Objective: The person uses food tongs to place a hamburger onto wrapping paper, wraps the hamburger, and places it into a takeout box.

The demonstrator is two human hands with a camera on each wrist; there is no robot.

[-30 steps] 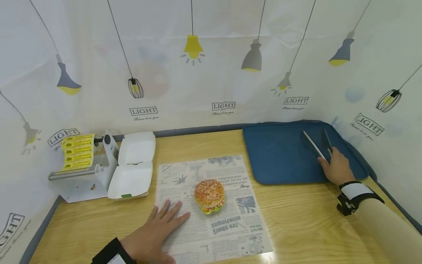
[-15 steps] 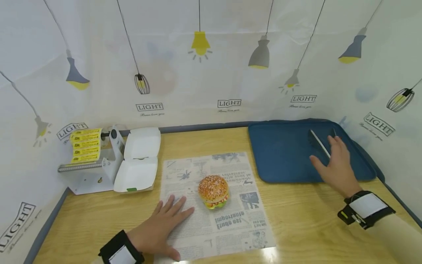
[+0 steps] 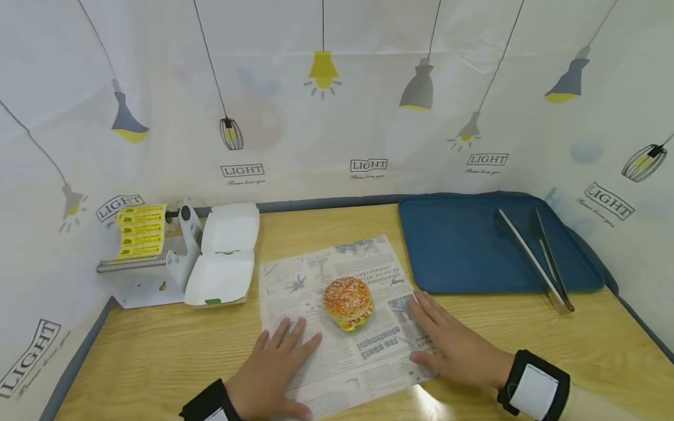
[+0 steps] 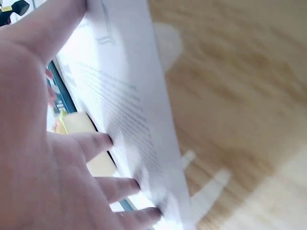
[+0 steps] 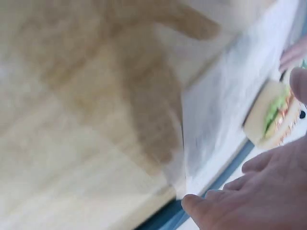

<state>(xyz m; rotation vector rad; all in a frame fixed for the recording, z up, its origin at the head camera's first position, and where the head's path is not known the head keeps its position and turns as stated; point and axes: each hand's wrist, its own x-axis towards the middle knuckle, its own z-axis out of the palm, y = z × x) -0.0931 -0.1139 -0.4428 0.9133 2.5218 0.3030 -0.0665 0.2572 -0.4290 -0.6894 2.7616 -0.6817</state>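
Observation:
A sesame-topped hamburger (image 3: 346,299) sits near the middle of a sheet of newsprint-patterned wrapping paper (image 3: 363,383) on the wooden table. My left hand (image 3: 274,374) rests on the paper's left edge, fingers spread. On the right edge lies my right hand (image 3: 458,348), its fingers straight and the thumb apart. In the left wrist view, the fingertips (image 4: 103,140) touch the printed sheet. The right wrist view shows a fingertip (image 5: 192,202) at the paper's edge, with the hamburger's side (image 5: 276,115) beyond it.
Metal tongs (image 3: 529,251) lie spread on a blue tray (image 3: 458,251) at the back right, handle end over its front edge. An open white takeaway box (image 3: 218,278) and a label dispenser (image 3: 144,280) with yellow labels stand at the back left. A printed sheet covers the wall (image 3: 295,134).
My right hand has let go of the tongs on the tray and moved left onto the paper's right edge. The paper has turned slightly. My left hand stays on its left side.

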